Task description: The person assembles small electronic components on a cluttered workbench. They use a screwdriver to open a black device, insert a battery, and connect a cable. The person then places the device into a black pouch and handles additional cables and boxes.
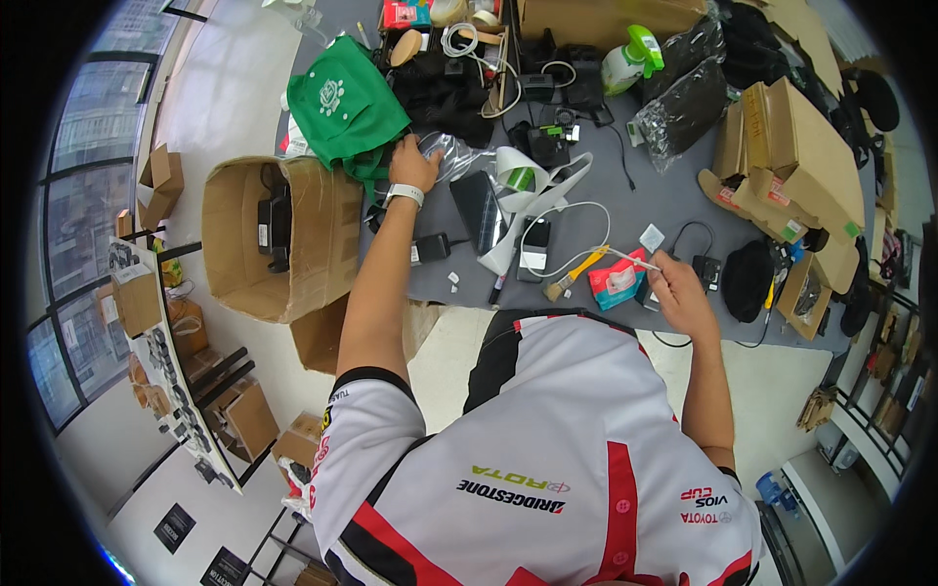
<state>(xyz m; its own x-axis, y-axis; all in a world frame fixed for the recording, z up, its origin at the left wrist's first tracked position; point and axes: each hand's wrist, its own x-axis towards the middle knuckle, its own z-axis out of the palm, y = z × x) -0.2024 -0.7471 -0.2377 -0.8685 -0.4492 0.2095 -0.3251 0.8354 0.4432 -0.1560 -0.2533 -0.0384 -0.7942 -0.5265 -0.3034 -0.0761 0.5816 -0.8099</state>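
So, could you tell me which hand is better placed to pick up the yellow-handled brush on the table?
The right hand, probably. It hovers just right of the yellow-handled brush, beside the red packet, holding a thin white stick. The left hand is stretched far across the table, on the clear plastic bag.

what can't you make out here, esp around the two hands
- Left hand: fingertips hidden in the clear plastic bag, head view; grip unclear.
- Right hand: holds a thin white stick; too small to identify.
- Open box: black item inside, partly hidden by the wall.
- Table: far edge cut off by the frame.
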